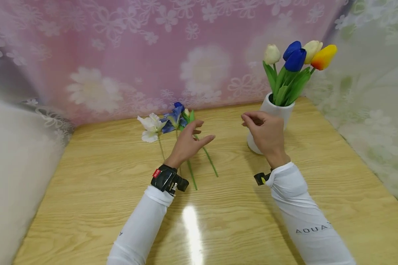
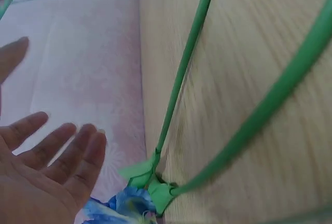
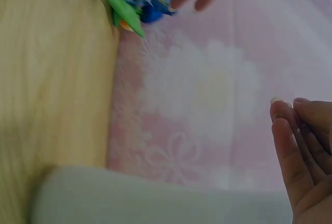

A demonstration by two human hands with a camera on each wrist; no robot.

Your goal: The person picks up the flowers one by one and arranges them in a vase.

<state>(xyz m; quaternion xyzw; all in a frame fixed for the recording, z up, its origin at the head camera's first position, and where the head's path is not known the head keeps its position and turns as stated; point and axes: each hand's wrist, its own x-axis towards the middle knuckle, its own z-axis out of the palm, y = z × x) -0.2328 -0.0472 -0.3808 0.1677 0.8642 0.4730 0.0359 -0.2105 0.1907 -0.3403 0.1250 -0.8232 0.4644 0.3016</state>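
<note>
Flowers [image 1: 174,119] lie left of the vase [image 1: 287,113] (tulips [image 1: 295,60] stand in it).

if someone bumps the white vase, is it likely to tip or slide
The white vase is tall and narrow, with the tulips rising well above its rim, so a high bump might tip it. Its smooth-looking side suggests it could be somewhat slippery. Being rounded, it would probably roll if it fell.

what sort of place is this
Probably an indoor corner screened off with cloth, perhaps a makeshift workspace: a wooden table, pink flowered cloth behind it, and a white vase of tulips.
</note>
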